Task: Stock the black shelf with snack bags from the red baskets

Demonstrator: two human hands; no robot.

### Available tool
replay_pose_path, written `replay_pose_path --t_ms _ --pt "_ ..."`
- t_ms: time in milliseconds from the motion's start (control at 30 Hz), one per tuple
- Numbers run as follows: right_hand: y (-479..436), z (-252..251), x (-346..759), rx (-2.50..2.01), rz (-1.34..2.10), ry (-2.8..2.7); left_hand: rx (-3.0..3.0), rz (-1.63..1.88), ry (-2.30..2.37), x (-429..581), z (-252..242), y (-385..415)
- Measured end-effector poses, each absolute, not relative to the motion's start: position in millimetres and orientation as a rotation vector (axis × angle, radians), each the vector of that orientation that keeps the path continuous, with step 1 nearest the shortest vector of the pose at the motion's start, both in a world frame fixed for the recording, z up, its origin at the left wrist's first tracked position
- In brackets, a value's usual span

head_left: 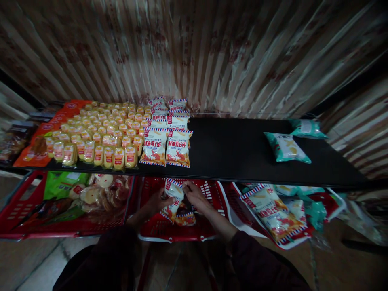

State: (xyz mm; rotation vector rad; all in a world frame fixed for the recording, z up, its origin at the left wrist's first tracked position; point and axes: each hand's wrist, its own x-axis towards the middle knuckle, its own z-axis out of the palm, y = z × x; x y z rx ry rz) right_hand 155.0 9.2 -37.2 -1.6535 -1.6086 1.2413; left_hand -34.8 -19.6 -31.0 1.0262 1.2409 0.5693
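While both arms in dark sleeves reached forward under the front edge of the long black shelf [242, 153], the left hand [159, 201] and the right hand [194, 196] shared one white plastic snack bag with red-and-blue striped edges [173, 198]. That bag hung roughly upright between them, just above the middle red plastic basket [169, 235] and below the shelf's lip. The left grip was closed on the bag's left side, and the right grip was pinched together on its upper right corner, so both were clamped on the same bag. A second bag of the same print [184, 219] lay in the basket directly beneath, partly hidden by the held one.

On the shelf above, two matching white bags with red shrimp pictures [165, 146] lay side by side at the front, with more of them stacked in two rows behind, back to the wall. Just to their left, touching, sat a dense block of small yellow wrapped packets [100, 133], and beyond it flat orange packs [45, 137]. Well apart on the right end lay two teal-and-white pillow bags [286, 147], one behind the other.

Left of the hands stood another red wire-sided basket [18, 206] holding round biscuits in clear wrap and a green bag. To the right, a tilted red basket [329, 204] spilled striped and teal bags. A wall of ribbed, rust-stained metal sheeting [194, 52] rose behind the shelf
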Motion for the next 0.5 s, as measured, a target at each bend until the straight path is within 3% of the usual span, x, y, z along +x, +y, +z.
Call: replay_pose_path --t_ms 133,500 --pt "10.0 -27.0 156.4 -1.604 1.237 -1.704 0.869 0.552 1.09 -34.2 -19.9 -25.2" --pt "7.4 -26.8 151.6 -1.789 1.124 -1.777 0.757 0.618 1.23 -21.3 -28.9 -28.6"
